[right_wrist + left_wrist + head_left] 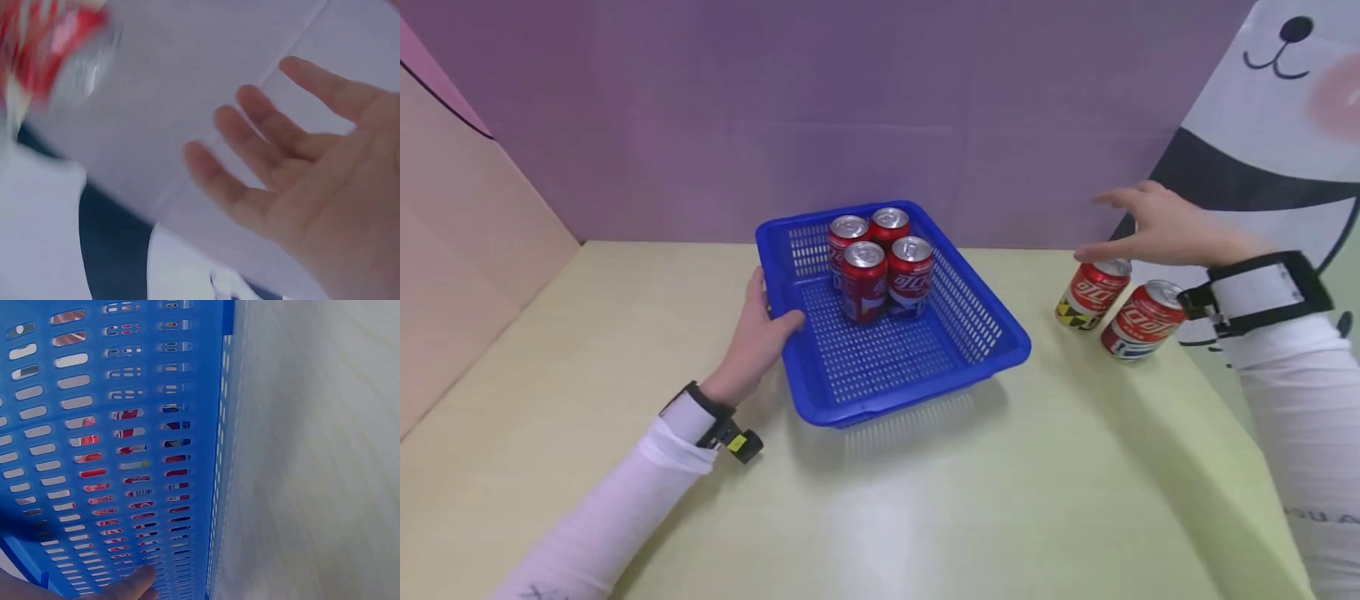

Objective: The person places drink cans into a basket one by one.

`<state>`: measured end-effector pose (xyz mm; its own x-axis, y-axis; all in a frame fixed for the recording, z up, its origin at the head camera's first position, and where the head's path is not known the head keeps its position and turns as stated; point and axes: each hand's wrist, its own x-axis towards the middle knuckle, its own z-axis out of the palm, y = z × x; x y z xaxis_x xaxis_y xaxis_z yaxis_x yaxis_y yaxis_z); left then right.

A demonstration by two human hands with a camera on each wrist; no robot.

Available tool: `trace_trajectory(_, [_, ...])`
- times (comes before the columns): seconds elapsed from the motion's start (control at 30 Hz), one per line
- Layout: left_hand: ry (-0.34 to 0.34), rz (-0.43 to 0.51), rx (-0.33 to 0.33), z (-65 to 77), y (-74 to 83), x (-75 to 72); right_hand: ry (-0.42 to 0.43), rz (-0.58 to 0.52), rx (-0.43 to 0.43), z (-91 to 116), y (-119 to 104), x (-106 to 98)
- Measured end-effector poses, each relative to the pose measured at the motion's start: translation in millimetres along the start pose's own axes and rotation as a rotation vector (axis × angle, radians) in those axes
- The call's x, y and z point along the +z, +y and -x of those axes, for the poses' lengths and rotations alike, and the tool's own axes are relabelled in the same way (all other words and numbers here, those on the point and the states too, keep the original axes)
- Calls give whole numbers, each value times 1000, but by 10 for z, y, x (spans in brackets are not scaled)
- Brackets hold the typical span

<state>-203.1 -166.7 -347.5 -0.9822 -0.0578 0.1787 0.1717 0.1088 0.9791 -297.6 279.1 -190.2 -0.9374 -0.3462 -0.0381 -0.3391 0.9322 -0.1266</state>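
Note:
My left hand (752,342) grips the left side of a blue plastic basket (917,393), its thumb over the rim and its fingers outside against the slotted wall (206,487). Several red soda cans (863,287) stand upright together inside, toward the back. At the right, my right hand (1172,227) hovers over two more red soda cans, one with a yellow and black base (1092,292), the other a little nearer (1142,323). In the right wrist view its fingers (265,115) are spread and hold nothing, and a blurred can (47,53) appears apart from them.
The basket and loose cans are on a pale yellow table (880,517). A purple wall panel (760,125) rises behind it, a pale panel (460,250) at the left. At the right hangs a white cartoon print (1232,83).

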Motion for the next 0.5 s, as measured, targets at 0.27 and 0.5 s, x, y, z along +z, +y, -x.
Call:
trace_trajectory(0.27, [13, 0, -10, -25, -20, -17, -253, 58, 47, -121, 319, -107])
trace_trajectory(0.5, [7, 16, -19, -6, -54, 16, -330, -8, 60, -263, 399, 188])
